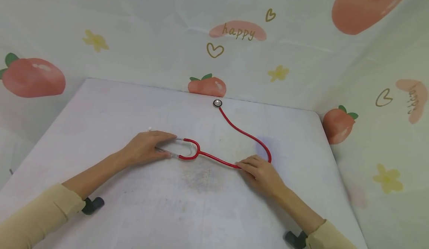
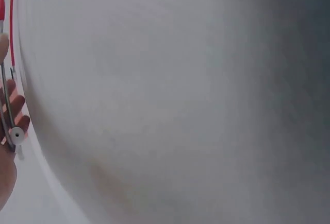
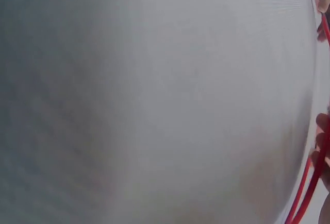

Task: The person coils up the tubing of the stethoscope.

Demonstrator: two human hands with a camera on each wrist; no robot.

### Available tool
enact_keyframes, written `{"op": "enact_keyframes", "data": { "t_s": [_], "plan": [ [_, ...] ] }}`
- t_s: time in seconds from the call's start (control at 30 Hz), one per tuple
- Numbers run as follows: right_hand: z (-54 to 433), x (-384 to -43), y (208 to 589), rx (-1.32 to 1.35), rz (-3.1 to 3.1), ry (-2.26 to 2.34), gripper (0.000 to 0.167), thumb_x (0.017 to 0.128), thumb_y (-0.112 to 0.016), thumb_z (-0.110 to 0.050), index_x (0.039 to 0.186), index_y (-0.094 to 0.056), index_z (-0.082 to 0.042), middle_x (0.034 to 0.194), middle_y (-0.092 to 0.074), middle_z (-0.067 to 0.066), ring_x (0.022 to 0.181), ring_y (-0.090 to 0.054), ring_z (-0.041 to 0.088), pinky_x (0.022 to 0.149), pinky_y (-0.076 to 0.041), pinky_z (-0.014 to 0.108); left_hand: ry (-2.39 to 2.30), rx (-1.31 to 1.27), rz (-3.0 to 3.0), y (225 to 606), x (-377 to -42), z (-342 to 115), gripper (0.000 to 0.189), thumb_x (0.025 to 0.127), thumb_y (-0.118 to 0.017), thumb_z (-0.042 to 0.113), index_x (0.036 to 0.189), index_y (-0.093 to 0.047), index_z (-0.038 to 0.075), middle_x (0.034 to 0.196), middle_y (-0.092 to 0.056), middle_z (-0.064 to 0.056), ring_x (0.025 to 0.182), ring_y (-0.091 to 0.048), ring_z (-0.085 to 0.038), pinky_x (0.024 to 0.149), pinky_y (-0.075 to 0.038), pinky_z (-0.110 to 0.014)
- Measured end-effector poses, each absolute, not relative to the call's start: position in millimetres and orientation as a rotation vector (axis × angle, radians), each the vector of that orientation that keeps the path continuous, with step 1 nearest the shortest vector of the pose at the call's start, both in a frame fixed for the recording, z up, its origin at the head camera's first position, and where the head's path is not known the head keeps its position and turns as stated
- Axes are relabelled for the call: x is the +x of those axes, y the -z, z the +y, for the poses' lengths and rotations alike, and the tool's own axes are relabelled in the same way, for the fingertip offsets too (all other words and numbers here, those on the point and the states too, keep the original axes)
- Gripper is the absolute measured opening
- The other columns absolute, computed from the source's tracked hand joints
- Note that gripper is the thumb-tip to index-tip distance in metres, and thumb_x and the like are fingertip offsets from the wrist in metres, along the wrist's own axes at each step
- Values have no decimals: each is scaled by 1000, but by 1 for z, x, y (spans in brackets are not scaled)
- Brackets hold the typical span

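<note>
A stethoscope [image 1: 217, 160] with red tubing lies across the white table. My left hand [image 1: 144, 147] holds its metal ear tubes [image 1: 179, 139], thumb on one side and fingers on the other. One pale eartip [image 2: 17, 135] shows beside the fingers in the left wrist view. The red tubing runs right to my right hand [image 1: 263, 175], which grips it near the bend; the hand covers part of the tube. From there it curves back to the round silver chest piece [image 1: 217, 103] near the table's far edge. In the right wrist view, fingers [image 3: 323, 140] lie against the red tube.
The white tabletop [image 1: 140, 211] meets a printed cloth backdrop [image 1: 151, 29] with peaches, flowers and hearts at the back and right. Dark wrist-worn devices [image 1: 94, 205] sit below both sleeves. Pale surface fills most of both wrist views.
</note>
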State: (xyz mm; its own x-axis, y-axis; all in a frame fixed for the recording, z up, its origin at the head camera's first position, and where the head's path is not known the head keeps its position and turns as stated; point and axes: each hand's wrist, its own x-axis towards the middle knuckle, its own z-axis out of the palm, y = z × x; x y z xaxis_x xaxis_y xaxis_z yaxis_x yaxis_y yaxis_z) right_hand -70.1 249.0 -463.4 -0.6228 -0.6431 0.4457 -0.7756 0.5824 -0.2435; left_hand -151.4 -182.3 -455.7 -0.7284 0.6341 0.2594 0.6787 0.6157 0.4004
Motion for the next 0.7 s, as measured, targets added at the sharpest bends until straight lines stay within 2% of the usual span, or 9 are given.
{"op": "enact_keyframes", "data": {
  "t_s": [0.1,0.23,0.37,0.53,0.63,0.7],
  "plan": [
    [251,-72,460,1097,-2471,-621,49,74,-81,3,119,-73,-12,93,-71,1,83,-66,16,69,-57,30,773,-1116,-2644,454,-152,-181,62,72,-90,31,128,-67,18,115,-71,2,99,-68,-15,80,-56,-40],
    [254,-75,455,1052,-2447,-614,49,74,-81,3,119,-73,-12,85,-67,0,72,-63,13,62,-55,27,783,-1143,-2580,451,-155,-179,63,70,-91,31,127,-67,18,106,-72,6,77,-63,-5,65,-52,-30],
    [255,-79,451,1086,-2397,-644,46,73,-80,4,117,-73,-9,88,-65,2,75,-61,14,64,-55,27,778,-1157,-2576,449,-157,-178,62,70,-91,33,126,-67,18,101,-73,8,65,-55,1,58,-47,-24],
    [254,-88,442,1134,-2295,-692,44,73,-77,7,115,-74,-6,91,-65,3,77,-61,15,65,-55,26,754,-1159,-2583,447,-158,-177,61,72,-89,36,125,-67,18,99,-73,8,56,-46,6,57,-45,-24],
    [254,-92,434,1154,-2257,-700,25,89,-72,-4,113,-75,-6,89,-65,2,74,-60,14,63,-54,24,746,-1174,-2575,446,-158,-176,60,71,-89,35,124,-67,17,98,-72,8,54,-43,6,56,-45,-24],
    [253,-95,428,1167,-2250,-707,20,97,-65,-14,112,-75,-7,87,-65,1,72,-60,13,61,-53,23,742,-1181,-2574,445,-158,-175,60,71,-90,35,124,-67,17,97,-71,8,54,-42,4,56,-44,-24]
  ]
}}
